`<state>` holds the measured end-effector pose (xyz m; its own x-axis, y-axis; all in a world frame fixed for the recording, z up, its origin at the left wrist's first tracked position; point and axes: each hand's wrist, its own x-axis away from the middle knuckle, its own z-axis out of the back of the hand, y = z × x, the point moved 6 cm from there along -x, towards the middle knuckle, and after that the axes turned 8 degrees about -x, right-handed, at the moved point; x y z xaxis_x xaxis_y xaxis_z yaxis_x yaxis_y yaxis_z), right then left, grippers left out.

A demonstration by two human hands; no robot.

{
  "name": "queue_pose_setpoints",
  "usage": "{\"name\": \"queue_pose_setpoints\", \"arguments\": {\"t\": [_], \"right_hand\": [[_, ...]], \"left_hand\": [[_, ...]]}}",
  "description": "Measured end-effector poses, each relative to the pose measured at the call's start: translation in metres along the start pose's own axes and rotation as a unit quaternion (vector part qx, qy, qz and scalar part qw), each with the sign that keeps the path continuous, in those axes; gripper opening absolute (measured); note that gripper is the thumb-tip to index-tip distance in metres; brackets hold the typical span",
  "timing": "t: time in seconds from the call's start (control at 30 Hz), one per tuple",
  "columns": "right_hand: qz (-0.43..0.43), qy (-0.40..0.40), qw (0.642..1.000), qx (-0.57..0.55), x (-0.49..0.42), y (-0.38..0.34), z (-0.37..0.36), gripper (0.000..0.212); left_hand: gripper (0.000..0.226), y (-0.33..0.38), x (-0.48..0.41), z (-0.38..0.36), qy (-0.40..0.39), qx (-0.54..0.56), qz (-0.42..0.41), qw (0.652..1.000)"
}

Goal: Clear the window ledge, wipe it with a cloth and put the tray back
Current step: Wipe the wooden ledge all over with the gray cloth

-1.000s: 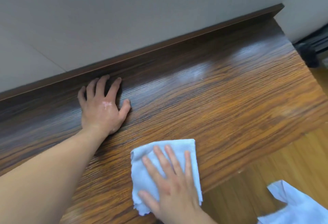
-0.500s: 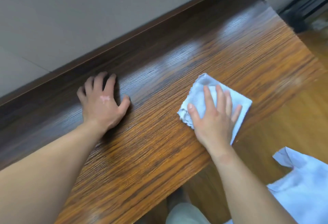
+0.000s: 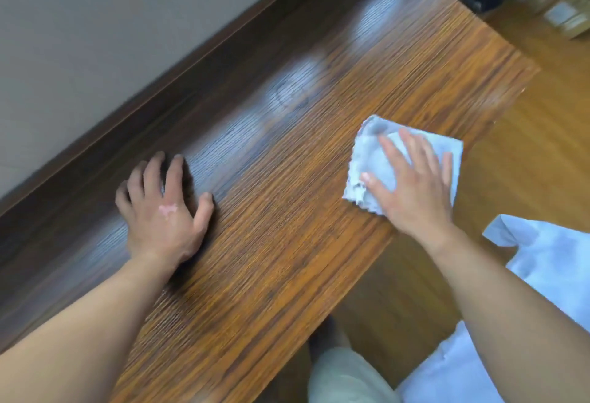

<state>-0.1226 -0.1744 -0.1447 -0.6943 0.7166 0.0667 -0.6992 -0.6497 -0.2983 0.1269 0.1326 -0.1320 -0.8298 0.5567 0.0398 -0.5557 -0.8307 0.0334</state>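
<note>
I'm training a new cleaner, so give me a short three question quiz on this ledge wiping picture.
1. True or false: the right hand presses the pale cloth flat on the wooden ledge.
2. The left hand is: A raised off the ledge, B resting spread on the ledge, C holding the cloth?
3. Fill in: the cloth lies by the ledge's ___ edge, front or wall side.
Key: 1 true; 2 B; 3 front.

You'll find no text to read here, operator — none on the cloth (image 3: pixel 373 160), none on the ledge (image 3: pixel 287 227).
</note>
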Motion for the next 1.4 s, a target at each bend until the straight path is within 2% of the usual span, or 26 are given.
{"name": "queue_pose_setpoints", "arguments": {"t": [0.1, 0.17, 0.27, 0.33, 0.43, 0.5, 0.6, 0.7, 0.77, 0.83, 0.9, 0.97, 1.03, 1.13, 1.2, 1.3, 1.4], "right_hand": [[-0.153, 0.038, 0.987, -0.032, -0.032, 0.02, 0.012, 0.076], [-0.155, 0.052, 0.986, -0.024, -0.01, -0.012, 0.002, 0.076], [-0.005, 0.008, 1.0, -0.012, 0.068, -0.092, -0.023, 0.073], [0.123, -0.037, 0.991, -0.024, 0.122, -0.129, -0.036, 0.076], [0.248, -0.085, 0.965, -0.028, 0.15, -0.13, -0.042, 0.078], [0.257, -0.075, 0.963, -0.042, 0.12, -0.101, -0.033, 0.075], [0.169, -0.021, 0.985, -0.024, 0.029, -0.025, -0.009, 0.071], [0.02, 0.0, 1.0, 0.007, -0.067, 0.064, 0.02, 0.076], [-0.074, 0.011, 0.997, 0.0, -0.114, 0.107, 0.039, 0.078], [-0.135, 0.028, 0.99, -0.014, -0.136, 0.118, 0.049, 0.078], [-0.156, 0.05, 0.987, -0.006, -0.127, 0.093, 0.045, 0.076], [-0.103, 0.04, 0.994, 0.009, -0.085, 0.043, 0.03, 0.074], [0.021, -0.014, 1.0, 0.007, -0.015, -0.024, 0.005, 0.075], [0.219, -0.096, 0.971, 0.005, 0.083, -0.095, -0.024, 0.083], [0.291, -0.118, 0.949, 0.001, 0.102, -0.099, -0.032, 0.081], [0.315, -0.124, 0.941, -0.026, 0.055, -0.079, -0.02, 0.078], [0.224, -0.061, 0.973, 0.008, -0.055, -0.04, -0.001, 0.076]], "left_hand": [[0.072, -0.001, 0.0, 0.0, -0.002, 0.011, 0.01, 1.0], [0.071, 0.004, -0.004, 0.002, -0.001, 0.023, 0.021, 1.0], [0.069, 0.028, -0.02, 0.008, 0.007, 0.043, 0.015, 0.999], [0.07, 0.052, -0.036, 0.011, 0.019, 0.054, 0.008, 0.998], [0.068, 0.086, -0.061, 0.014, 0.027, 0.065, -0.014, 0.997], [0.068, 0.102, -0.077, 0.013, 0.026, 0.056, -0.035, 0.997], [0.067, 0.108, -0.094, 0.007, 0.011, 0.039, -0.046, 0.998], [0.068, 0.104, -0.096, -0.001, -0.002, 0.019, -0.033, 0.999], [0.068, 0.103, -0.095, -0.003, 0.0, 0.009, -0.03, 1.0], [0.068, 0.103, -0.096, -0.003, -0.002, 0.006, -0.027, 1.0], [0.068, 0.103, -0.096, -0.002, -0.004, 0.001, -0.025, 1.0], [0.069, 0.102, -0.095, -0.002, -0.004, -0.003, -0.025, 1.0], [0.069, 0.102, -0.095, -0.001, -0.003, -0.006, -0.025, 1.0], [0.069, 0.103, -0.096, -0.001, 0.004, -0.008, -0.023, 1.0], [0.069, 0.103, -0.096, 0.0, 0.009, -0.007, -0.025, 1.0], [0.068, 0.103, -0.097, 0.0, 0.007, -0.009, -0.029, 1.0], [0.068, 0.102, -0.097, -0.002, -0.011, -0.009, -0.024, 1.0]]}}
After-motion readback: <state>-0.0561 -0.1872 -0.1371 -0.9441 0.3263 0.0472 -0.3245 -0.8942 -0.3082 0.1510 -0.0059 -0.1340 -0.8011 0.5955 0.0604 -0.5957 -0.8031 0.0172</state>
